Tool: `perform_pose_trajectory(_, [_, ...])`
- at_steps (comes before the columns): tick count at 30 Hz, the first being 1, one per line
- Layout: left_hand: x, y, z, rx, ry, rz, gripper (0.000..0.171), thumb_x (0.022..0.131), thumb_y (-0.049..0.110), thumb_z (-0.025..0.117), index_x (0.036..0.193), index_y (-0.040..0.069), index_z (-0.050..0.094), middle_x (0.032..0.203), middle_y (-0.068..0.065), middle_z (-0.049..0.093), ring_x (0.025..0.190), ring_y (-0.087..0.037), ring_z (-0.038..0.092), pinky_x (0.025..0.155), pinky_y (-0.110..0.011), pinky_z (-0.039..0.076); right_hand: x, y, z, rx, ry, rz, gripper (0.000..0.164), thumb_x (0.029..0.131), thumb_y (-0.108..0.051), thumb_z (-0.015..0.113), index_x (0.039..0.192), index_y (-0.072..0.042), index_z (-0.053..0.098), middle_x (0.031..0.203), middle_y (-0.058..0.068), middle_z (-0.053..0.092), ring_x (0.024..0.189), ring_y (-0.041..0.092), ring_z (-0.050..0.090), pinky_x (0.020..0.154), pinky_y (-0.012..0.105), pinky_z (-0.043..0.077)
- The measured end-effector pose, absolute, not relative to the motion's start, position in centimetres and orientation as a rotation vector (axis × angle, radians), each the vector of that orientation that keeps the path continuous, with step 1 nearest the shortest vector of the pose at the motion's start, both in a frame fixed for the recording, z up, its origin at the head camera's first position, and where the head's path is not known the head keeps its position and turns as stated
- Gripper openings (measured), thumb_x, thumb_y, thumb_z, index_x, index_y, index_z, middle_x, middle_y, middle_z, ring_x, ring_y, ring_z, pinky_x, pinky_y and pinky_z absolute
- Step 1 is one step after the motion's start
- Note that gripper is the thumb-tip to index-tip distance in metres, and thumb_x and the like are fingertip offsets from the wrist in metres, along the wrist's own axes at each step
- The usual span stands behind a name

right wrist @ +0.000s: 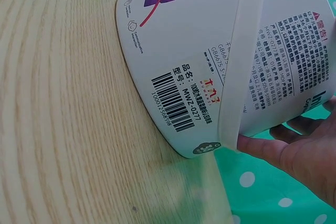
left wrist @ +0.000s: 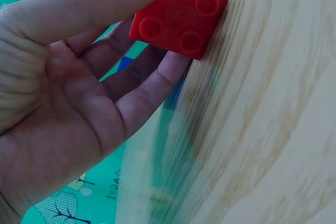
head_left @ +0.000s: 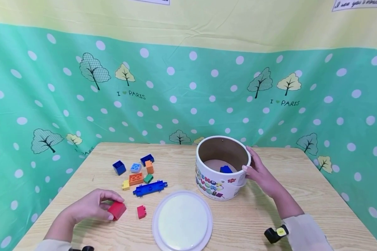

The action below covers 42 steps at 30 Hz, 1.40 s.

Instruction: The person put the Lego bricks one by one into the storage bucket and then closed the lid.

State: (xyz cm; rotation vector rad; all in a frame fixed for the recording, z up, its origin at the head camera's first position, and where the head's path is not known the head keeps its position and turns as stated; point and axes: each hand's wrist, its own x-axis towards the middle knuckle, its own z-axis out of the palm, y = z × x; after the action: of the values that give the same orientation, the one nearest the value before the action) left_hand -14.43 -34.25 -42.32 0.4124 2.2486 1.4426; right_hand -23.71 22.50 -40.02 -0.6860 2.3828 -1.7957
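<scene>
My left hand [head_left: 92, 206] pinches a red building brick [head_left: 117, 210] between thumb and fingers, just above or on the table at the left. Its studs show in the left wrist view, where the thumb presses one edge. At the right, my right hand [head_left: 263, 174] grips the rim of a white printed bucket [head_left: 218, 186], thumb in front and fingers behind. The bucket stands upright without a lid. Inside it lies a blue brick [head_left: 226, 169]. A smaller red brick [head_left: 141, 212] lies right of my left hand.
Beyond the left hand lie a long blue base piece [head_left: 150, 188], an orange brick [head_left: 136, 179], a yellow piece [head_left: 125, 185], a green brick [head_left: 148, 179] and several blue and orange pieces. A round white lid [head_left: 183, 221] lies front centre. A dotted curtain [head_left: 182, 87] hangs behind the table.
</scene>
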Motion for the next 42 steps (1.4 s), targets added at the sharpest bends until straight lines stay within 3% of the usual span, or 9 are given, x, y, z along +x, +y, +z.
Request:
perform_pose_trajectory(7, [-14.7, -33.7, -42.3, 0.323, 2.318, 1.404, 0.046, 0.075, 0.006, 0.082, 0.118, -0.001, 0.067, 0.12, -0.018, 0.061, 0.1, -0.031, 0.061, 0.08, -0.033, 0.057, -23.7, 22.5, -40.0, -0.673, 2.393, -1.788, 0.073, 0.102, -0.02, 0.048, 0.157, -0.021, 0.001, 0.159, 0.021, 0.008, 0.141, 0.048, 0.018, 0.096, 0.058, 0.044])
perform_pose_trajectory(17, [-15.1, -34.2, -42.7, 0.402, 2.189, 1.453, 0.057, 0.075, 0.003, 0.081, 0.127, -0.007, 0.058, 0.122, -0.02, 0.06, 0.102, -0.03, 0.064, 0.082, -0.031, 0.056, -23.6, 22.5, -39.9, -0.661, 2.39, -1.792, 0.073, 0.102, -0.022, 0.049, 0.157, -0.021, 0.001, 0.159, 0.023, 0.009, 0.14, 0.049, 0.019, 0.096, 0.058, 0.044])
perform_pose_trajectory(23, [-15.2, -34.4, -43.0, 0.378, 2.23, 1.433, 0.053, 0.075, 0.003, 0.081, 0.123, -0.006, 0.061, 0.116, -0.017, 0.064, 0.1, -0.031, 0.063, 0.081, -0.029, 0.056, -23.5, 22.3, -39.9, -0.654, 2.382, -1.795, 0.074, 0.101, -0.022, 0.049, 0.157, -0.019, 0.001, 0.158, 0.024, 0.009, 0.14, 0.05, 0.018, 0.096, 0.059, 0.043])
perform_pose_trajectory(34, [-15.4, -33.4, -42.7, 0.24, 2.445, 1.41, 0.06, 0.077, 0.019, 0.083, 0.128, -0.003, 0.06, 0.122, -0.022, 0.061, 0.106, -0.033, 0.062, 0.082, -0.033, 0.056, -23.5, 22.4, -39.9, -0.665, 2.378, -1.801, 0.073, 0.102, -0.021, 0.048, 0.157, -0.02, 0.002, 0.158, 0.023, 0.01, 0.14, 0.049, 0.019, 0.096, 0.06, 0.043])
perform_pose_trajectory(42, [-15.8, -31.8, -41.5, 0.253, 2.4, 1.548, 0.06, 0.079, 0.017, 0.082, 0.129, -0.005, 0.058, 0.128, -0.029, 0.055, 0.103, -0.035, 0.066, 0.081, -0.036, 0.058, -23.5, 22.3, -39.9, -0.649, 2.395, -1.791, 0.073, 0.102, -0.022, 0.049, 0.157, -0.022, 0.002, 0.159, 0.021, 0.009, 0.141, 0.049, 0.018, 0.096, 0.061, 0.044])
